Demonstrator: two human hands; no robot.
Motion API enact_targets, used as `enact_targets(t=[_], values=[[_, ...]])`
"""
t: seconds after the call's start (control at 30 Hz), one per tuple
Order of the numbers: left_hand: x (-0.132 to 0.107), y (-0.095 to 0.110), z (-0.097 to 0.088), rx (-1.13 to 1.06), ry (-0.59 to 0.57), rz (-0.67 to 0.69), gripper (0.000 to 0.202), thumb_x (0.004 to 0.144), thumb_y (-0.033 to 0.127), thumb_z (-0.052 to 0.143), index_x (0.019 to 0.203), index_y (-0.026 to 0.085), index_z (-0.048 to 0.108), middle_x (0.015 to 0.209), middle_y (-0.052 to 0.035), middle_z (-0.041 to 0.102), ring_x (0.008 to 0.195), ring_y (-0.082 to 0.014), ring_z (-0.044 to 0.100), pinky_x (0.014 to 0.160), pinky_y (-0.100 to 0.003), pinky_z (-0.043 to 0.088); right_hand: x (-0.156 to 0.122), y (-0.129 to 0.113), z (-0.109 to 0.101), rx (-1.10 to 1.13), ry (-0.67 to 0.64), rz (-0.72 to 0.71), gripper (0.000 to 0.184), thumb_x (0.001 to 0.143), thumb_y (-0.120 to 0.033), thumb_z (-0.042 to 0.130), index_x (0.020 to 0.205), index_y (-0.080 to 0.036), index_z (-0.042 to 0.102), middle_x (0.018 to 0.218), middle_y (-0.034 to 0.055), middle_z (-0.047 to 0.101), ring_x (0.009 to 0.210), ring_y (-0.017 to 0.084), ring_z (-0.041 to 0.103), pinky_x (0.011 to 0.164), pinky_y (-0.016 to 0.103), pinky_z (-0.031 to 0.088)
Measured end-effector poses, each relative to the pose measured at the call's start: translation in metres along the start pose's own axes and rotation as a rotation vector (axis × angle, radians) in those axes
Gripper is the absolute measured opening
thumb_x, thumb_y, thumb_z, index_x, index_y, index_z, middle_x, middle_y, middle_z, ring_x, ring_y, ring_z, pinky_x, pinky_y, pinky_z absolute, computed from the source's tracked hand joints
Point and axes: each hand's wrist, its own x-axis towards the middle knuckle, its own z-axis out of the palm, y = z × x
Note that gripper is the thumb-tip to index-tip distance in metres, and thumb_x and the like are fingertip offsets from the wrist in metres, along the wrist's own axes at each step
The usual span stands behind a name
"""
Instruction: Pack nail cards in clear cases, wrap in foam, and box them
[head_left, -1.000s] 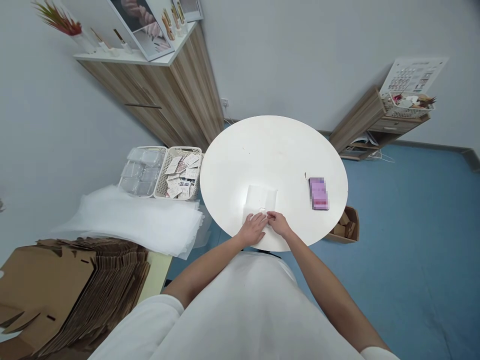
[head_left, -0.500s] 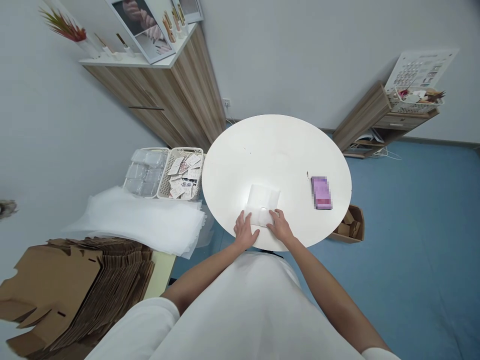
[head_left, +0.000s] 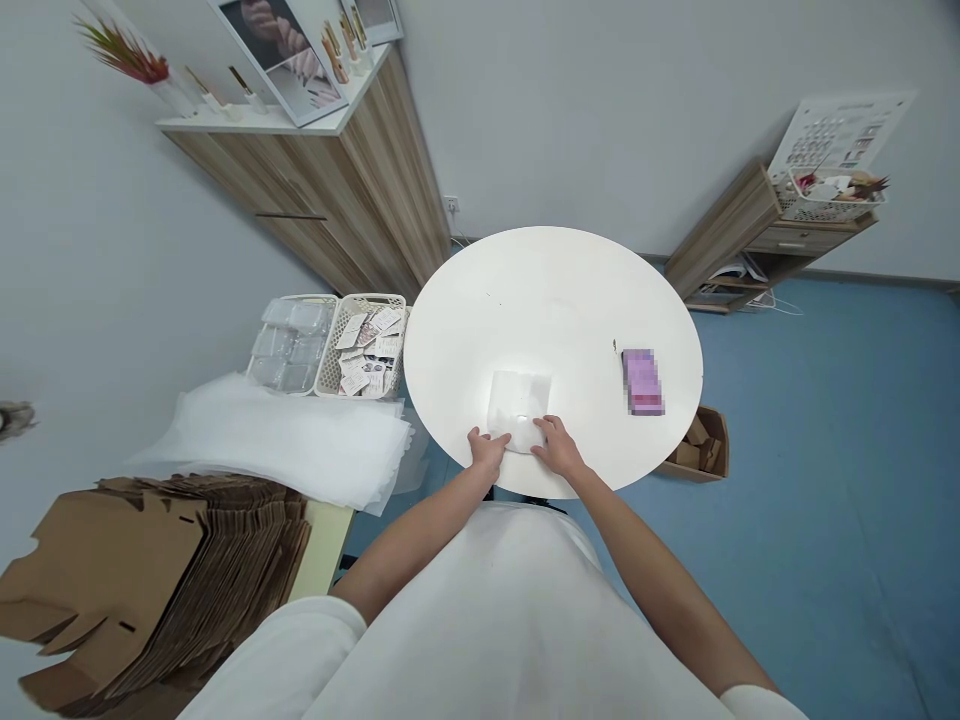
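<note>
A translucent white packing sheet [head_left: 519,388] lies on the near part of the round white table. At its near end is a small clear plastic piece [head_left: 523,430], partly covered by the sheet; its exact shape is hard to make out. My left hand [head_left: 488,450] grips the near left corner of the sheet, its thumb over the edge. On the opposite side, my right hand [head_left: 558,447] holds the near right edge, fingertips and thumb beside the clear piece.
The white table [head_left: 555,290] carries a blurred purple pack [head_left: 643,382] at right. Left of it are a basket of printed cards [head_left: 369,350], a basket of clear boxes [head_left: 291,345], stacked white sheets [head_left: 277,440] and flattened cardboard boxes [head_left: 150,590]. An open carton [head_left: 697,445] stands on the floor.
The packing sheet has turned slightly and shifted left. My left hand has rotated, with its thumb now on the sheet's edge; my right hand has hardly moved.
</note>
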Motion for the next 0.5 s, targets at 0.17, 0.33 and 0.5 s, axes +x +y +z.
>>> enact_targets(t=[0.17, 0.33, 0.5], values=[[-0.002, 0.005, -0.008, 0.049, -0.25, 0.099, 0.033, 0.072, 0.024, 0.058, 0.102, 0.015, 0.049, 0.099, -0.0103, 0.058, 0.08, -0.0148, 0.059, 0.065, -0.025, 0.048, 0.0, 0.0, 0.003, 0.034, 0.013, -0.002, 0.053, 0.07, -0.027, 0.055, 0.12, -0.026, 0.039, 0.124, 0.0063, 0.033, 0.099, 0.018, 0.05, 0.081, 0.032, 0.042], [-0.011, 0.013, -0.011, 0.268, -0.357, 0.341, 0.011, 0.07, 0.02, 0.055, 0.08, 0.016, 0.056, 0.08, -0.0041, 0.062, 0.071, -0.0143, 0.058, 0.06, -0.025, 0.046, 0.003, 0.002, 0.006, 0.058, 0.057, -0.004, 0.054, 0.066, -0.026, 0.06, 0.117, -0.025, 0.043, 0.119, 0.0063, 0.034, 0.107, 0.02, 0.044, 0.086, 0.034, 0.04], [-0.016, 0.017, 0.0, 0.502, -0.37, 0.531, 0.006, 0.066, 0.021, 0.056, 0.068, 0.017, 0.052, 0.064, 0.002, 0.055, 0.058, -0.0106, 0.05, 0.053, -0.023, 0.041, 0.007, 0.001, 0.008, 0.093, 0.035, 0.025, 0.054, 0.067, -0.026, 0.058, 0.119, -0.022, 0.043, 0.1, 0.0055, 0.046, 0.091, 0.018, 0.05, 0.078, 0.032, 0.041]])
